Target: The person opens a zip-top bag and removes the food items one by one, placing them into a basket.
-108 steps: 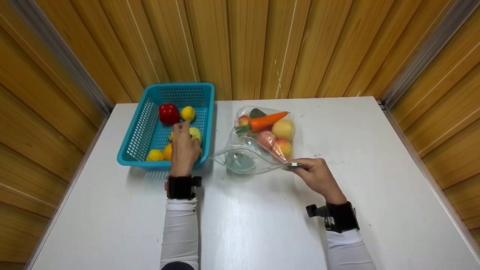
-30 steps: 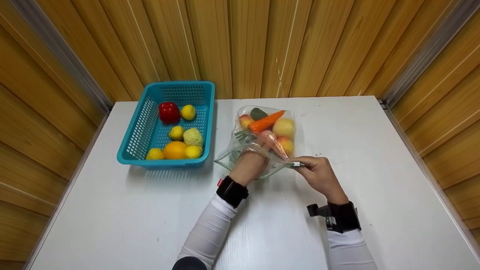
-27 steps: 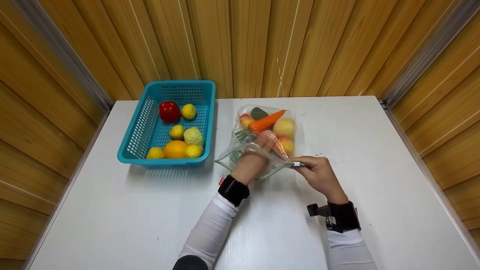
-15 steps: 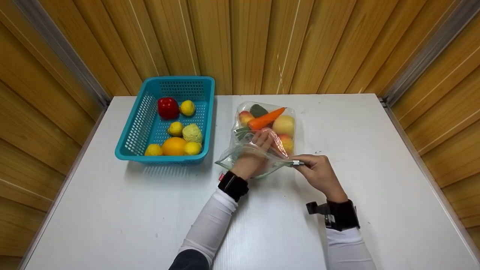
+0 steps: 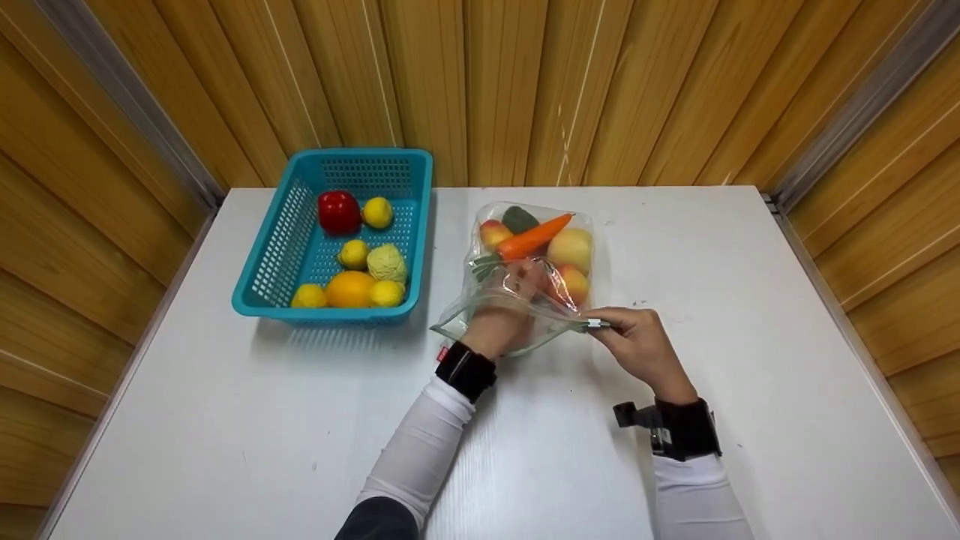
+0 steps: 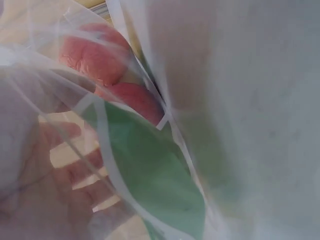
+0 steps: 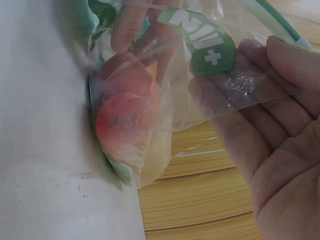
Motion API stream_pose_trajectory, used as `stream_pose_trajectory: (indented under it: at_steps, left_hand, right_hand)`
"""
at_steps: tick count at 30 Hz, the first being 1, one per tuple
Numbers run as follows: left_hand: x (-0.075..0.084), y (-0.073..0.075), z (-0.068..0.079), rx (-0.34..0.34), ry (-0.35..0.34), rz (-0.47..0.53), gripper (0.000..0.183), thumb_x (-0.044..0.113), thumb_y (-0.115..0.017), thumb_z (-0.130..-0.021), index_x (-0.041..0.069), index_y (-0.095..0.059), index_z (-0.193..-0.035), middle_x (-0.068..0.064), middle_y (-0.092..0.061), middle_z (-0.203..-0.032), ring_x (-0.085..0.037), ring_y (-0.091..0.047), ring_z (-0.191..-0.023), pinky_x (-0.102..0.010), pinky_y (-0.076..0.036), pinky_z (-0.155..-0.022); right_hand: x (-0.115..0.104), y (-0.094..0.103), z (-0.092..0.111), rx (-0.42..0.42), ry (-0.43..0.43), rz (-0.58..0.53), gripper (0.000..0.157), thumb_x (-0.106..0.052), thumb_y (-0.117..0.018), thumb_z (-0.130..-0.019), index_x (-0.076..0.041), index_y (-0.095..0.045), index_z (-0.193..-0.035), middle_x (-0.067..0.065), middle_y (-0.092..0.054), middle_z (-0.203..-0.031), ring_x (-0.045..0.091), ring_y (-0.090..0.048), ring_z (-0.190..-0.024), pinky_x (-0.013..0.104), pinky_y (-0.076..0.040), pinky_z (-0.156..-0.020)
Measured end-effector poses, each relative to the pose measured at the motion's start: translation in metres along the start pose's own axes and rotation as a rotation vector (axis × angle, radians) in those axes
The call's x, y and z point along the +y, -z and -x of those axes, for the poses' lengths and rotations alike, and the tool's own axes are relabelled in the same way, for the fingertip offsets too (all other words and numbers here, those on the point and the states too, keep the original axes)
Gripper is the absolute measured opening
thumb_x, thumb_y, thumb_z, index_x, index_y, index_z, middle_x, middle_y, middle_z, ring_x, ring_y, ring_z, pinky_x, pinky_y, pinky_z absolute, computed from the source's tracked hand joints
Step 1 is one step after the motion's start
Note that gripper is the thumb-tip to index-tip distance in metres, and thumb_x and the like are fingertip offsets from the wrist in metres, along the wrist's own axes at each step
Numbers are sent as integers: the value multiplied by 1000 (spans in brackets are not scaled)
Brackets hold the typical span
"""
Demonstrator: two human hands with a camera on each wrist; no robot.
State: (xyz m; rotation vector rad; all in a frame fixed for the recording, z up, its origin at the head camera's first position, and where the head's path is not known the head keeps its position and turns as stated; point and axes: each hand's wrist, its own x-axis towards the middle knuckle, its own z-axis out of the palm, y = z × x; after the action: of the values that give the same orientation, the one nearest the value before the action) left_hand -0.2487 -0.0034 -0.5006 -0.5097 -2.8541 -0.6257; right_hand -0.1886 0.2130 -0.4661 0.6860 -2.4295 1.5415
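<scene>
A clear zip bag (image 5: 457, 318) lies on the table with its mouth apart. My left hand (image 5: 501, 319) is inside it past the knuckles, seen through the film. In the left wrist view its fingers (image 6: 85, 170) are spread loosely, and a pinkish-red fruit (image 6: 95, 52) lies beyond them. My right hand (image 5: 636, 341) pinches the bag's right corner at the white slider (image 5: 594, 323). Around the left hand in the bag are an orange carrot (image 5: 536, 237), a pale yellow fruit (image 5: 571, 249), a red-yellow fruit (image 5: 571, 286) and a dark green vegetable (image 5: 519, 218).
A blue-green perforated basket (image 5: 330, 316) stands to the left. It holds a red bell pepper (image 5: 339, 213), an orange (image 5: 350, 290), a pale green knobbly ball (image 5: 387, 262) and several lemons (image 5: 377, 213). Wood-patterned panels (image 5: 495, 90) border the white table.
My left hand has gone from the basket into the bag; in the last half second its fingers have drawn back slightly from the pinkish fruit. The right hand keeps its grip on the corner.
</scene>
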Motion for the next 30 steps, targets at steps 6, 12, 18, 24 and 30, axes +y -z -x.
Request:
stream_pose_trajectory:
  at_steps: [6,12,18,24,30]
  left_hand:
    - [1,2,3,88,-109,-241,36,15,-61,-96,10,-54,-131,-16,-53,-132,-34,-58,-117,-43,-50,-103]
    - [-1,6,-1,70,-102,-187,23,14,-60,-97,8,-62,-119,-14,-50,-146,-29,-54,-131,-37,-45,-113]
    - [3,8,-6,-91,-83,-311,28,13,-56,-98,6,-59,-125,-10,-57,-133,-25,-57,-124,-35,-46,-110]
    - [4,14,-2,-132,-33,-260,35,19,-54,-102,5,-54,-134,-16,-54,-135,-30,-58,-121,-44,-52,-103]
    - [4,19,4,-159,-65,-223,31,25,-55,-103,7,-64,-128,-15,-60,-135,-36,-52,-132,-53,-46,-109]
  right_hand:
    - [-1,0,-2,-4,18,9,18,13,-72,-86,5,-79,-100,18,-78,-95,-3,-65,-79,11,-52,-68]
    - [-3,-1,-4,3,10,22,17,11,-73,-86,3,-80,-100,15,-78,-95,0,-60,-73,12,-48,-63]
    - [-4,-1,-3,-3,-50,-9,17,11,-73,-87,1,-81,-99,14,-78,-94,1,-63,-75,13,-50,-65]
    - [-4,-1,-2,4,-68,-13,17,11,-73,-87,1,-81,-98,14,-78,-94,1,-62,-74,14,-48,-64]
    - [-3,0,-1,7,-56,-4,16,12,-73,-86,2,-80,-96,14,-78,-91,0,-65,-77,13,-51,-67]
